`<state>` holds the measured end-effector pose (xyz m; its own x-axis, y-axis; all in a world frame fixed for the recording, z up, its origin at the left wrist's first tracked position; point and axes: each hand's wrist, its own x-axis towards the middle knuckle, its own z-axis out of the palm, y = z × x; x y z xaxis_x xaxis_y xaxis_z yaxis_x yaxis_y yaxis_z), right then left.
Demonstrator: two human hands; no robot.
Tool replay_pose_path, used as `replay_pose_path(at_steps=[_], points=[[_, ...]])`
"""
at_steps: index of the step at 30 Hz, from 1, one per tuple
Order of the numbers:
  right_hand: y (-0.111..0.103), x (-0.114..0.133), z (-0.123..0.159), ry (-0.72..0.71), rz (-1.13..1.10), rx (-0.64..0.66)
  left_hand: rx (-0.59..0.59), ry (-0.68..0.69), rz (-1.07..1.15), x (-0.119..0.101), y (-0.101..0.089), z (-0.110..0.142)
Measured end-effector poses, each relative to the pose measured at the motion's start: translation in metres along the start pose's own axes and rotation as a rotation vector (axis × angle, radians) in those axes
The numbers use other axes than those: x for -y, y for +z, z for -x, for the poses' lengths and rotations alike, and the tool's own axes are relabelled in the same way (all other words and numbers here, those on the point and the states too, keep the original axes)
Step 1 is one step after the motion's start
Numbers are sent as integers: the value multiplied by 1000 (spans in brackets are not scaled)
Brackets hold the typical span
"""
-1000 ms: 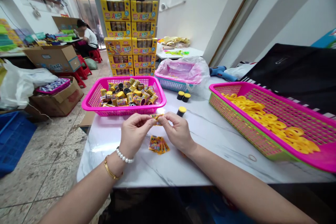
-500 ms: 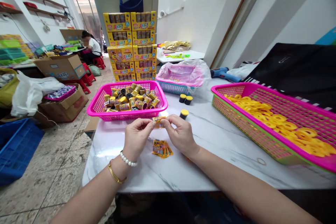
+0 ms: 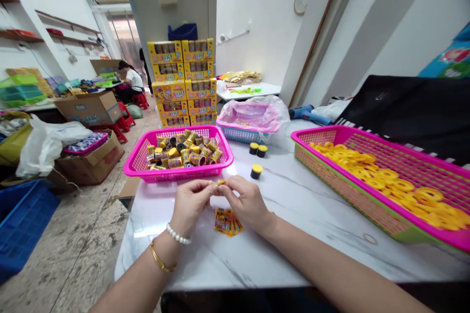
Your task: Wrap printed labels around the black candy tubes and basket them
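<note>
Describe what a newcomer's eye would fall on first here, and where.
Probably the bright pink basket piled with small tubs, left on the table. Next, the long pink-and-green basket of yellow rings at right. Near the middle, the left hand and right hand pinch a small yellow item.

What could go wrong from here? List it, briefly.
The small yellow piece pinched between the left hand and right hand might slip or tear. The right hand could brush the colourful slips close beside it, scattering them. It might also tip the nearest black pot.
</note>
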<state>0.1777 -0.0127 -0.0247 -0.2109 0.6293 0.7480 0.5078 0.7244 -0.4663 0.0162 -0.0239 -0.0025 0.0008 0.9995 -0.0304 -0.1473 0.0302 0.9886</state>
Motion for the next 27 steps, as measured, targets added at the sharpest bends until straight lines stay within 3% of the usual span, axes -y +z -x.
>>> replay_pose_path(at_steps=[3, 6, 9, 12, 14, 16, 19, 23, 27], points=[[-21, -19, -10, -20, 97, 12, -8, -46, 15, 2, -1, -2], [-45, -59, -19, 113, 401, -17, 53, -152, 40, 4, -2, -8], [-57, -98, -21, 368, 565, 190, 146, -255, 113, 6, -4, -14], [-60, -111, -21, 528, 412, 289, 131, -302, 219, 10, -7, -17], [-59, -104, -24, 630, 151, 248, 112, -314, 288, 13, -8, -20], [-57, -89, -29, 737, -263, 223, 105, -318, 358, 15, -8, -25], [-49, -60, -33, 740, -823, 193, 97, -344, 421, 13, -5, -30], [-40, -27, -28, 596, -935, 141, 46, -336, 447, 1, -4, -20], [-34, -20, -24, 590, -942, 58, 48, -387, 504, -10, -9, -17]])
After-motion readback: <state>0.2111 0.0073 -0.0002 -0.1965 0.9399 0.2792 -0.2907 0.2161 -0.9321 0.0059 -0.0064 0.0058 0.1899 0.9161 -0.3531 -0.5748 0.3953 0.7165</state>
